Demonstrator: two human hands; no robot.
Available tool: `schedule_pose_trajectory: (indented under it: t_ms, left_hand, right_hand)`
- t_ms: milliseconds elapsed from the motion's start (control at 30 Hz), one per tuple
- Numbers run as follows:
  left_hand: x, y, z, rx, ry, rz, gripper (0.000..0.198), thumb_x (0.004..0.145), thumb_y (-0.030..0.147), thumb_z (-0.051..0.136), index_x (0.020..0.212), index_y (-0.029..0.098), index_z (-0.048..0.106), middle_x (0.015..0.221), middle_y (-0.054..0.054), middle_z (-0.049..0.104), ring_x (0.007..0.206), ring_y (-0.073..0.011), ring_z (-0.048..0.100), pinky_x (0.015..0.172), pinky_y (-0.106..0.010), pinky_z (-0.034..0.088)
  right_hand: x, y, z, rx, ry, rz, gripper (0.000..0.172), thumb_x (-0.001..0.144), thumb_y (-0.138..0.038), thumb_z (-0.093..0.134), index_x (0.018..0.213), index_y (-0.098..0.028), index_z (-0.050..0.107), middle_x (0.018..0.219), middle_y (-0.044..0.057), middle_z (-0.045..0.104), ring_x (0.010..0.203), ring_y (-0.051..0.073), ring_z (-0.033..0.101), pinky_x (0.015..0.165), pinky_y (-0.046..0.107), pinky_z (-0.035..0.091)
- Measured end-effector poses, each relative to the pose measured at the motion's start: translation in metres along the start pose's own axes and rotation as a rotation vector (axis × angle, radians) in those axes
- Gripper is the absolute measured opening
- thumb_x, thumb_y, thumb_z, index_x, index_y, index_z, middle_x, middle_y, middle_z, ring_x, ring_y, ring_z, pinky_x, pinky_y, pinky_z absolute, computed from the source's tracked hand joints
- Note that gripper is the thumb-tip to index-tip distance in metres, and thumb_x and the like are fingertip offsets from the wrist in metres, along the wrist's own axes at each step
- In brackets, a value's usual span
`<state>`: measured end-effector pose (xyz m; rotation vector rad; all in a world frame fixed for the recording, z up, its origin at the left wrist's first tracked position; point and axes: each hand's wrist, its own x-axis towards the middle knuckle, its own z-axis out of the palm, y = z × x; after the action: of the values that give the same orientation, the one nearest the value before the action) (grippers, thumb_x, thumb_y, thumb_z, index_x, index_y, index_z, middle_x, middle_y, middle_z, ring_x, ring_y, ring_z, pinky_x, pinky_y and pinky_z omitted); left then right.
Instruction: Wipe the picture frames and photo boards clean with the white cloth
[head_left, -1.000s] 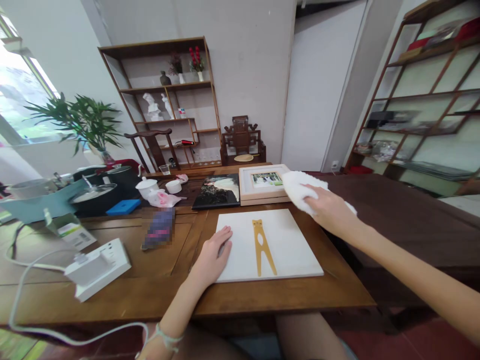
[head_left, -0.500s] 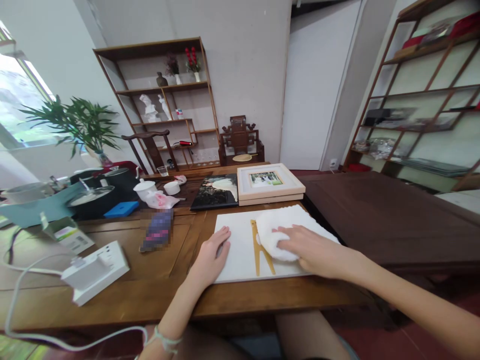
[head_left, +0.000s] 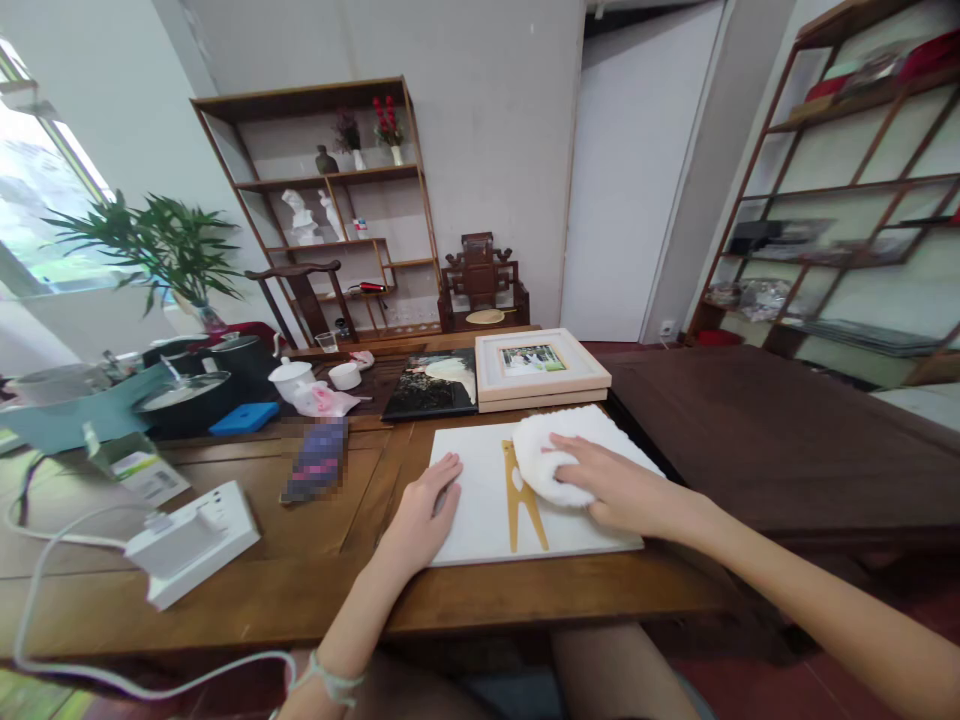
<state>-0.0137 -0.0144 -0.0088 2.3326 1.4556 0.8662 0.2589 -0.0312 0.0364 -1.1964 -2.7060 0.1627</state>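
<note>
Our left hand (head_left: 422, 510) lies flat on the near left part of the white board (head_left: 480, 520), its grip loose and empty, the board resting on the brown surface (head_left: 300, 590). Our right hand (head_left: 611, 490) has its grip clamped on a white cloth (head_left: 544, 465) over the board, beside the yellow shape (head_left: 516, 505). We judge this a wiping step; another stroke calls for steady pressure, clear of the picture frame (head_left: 540, 395) behind.
</note>
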Motion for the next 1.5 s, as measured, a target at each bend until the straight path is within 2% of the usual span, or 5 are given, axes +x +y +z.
schedule_pose_trajectory:
  t_ms: [233, 633, 867, 1100, 1500]
  left_hand:
    - [0.000, 0.000, 0.000, -0.005, -0.008, -0.014, 0.041, 0.085, 0.029, 0.039, 0.114, 0.007, 0.059, 0.127, -0.014, 0.053, 0.121, -0.0213, 0.046, 0.105, -0.038, 0.033]
    - [-0.001, -0.002, 0.002, 0.005, 0.000, 0.001, 0.041, 0.086, 0.029, 0.039, 0.115, 0.007, 0.059, 0.127, -0.014, 0.053, 0.122, -0.0224, 0.046, 0.105, -0.039, 0.034]
    - [-0.001, -0.002, 0.002, -0.001, -0.003, -0.010, 0.041, 0.086, 0.029, 0.039, 0.115, 0.007, 0.058, 0.128, -0.014, 0.052, 0.122, -0.0213, 0.045, 0.106, -0.038, 0.033]
    - [0.000, -0.001, 0.001, -0.012, -0.007, -0.020, 0.041, 0.085, 0.029, 0.039, 0.115, 0.007, 0.058, 0.128, -0.014, 0.053, 0.122, -0.0211, 0.045, 0.106, -0.038, 0.032]
    - [0.000, -0.003, 0.003, 0.014, 0.013, 0.012, 0.039, 0.086, 0.029, 0.039, 0.114, 0.010, 0.059, 0.127, -0.013, 0.053, 0.122, -0.0209, 0.046, 0.105, -0.040, 0.035]
  right_hand:
    - [0.035, 0.026, 0.004, -0.039, 0.057, -0.041, 0.043, 0.056, 0.003, 0.039, 0.089, -0.017, 0.059, 0.103, 0.011, 0.062, 0.113, 0.028, 0.047, 0.096, 0.046, 0.032]
    - [-0.058, -0.049, -0.023, 0.119, -0.199, 0.031, 0.043, 0.055, 0.002, 0.038, 0.082, -0.021, 0.060, 0.126, 0.006, 0.051, 0.122, 0.025, 0.040, 0.097, 0.038, 0.036]
    - [-0.002, -0.011, -0.008, 0.137, -0.069, 0.018, 0.046, 0.054, 0.003, 0.040, 0.093, -0.015, 0.059, 0.142, 0.013, 0.031, 0.133, 0.025, 0.020, 0.105, 0.040, 0.025]
    - [0.043, 0.031, 0.011, 0.016, 0.019, -0.031, 0.052, 0.059, 0.004, 0.035, 0.104, -0.014, 0.055, 0.128, 0.014, 0.050, 0.130, 0.027, 0.027, 0.102, 0.052, 0.023]
    - [-0.048, -0.051, -0.032, 0.178, -0.279, -0.032, 0.043, 0.054, -0.001, 0.039, 0.087, -0.019, 0.061, 0.125, 0.010, 0.053, 0.120, 0.025, 0.042, 0.099, 0.041, 0.031]
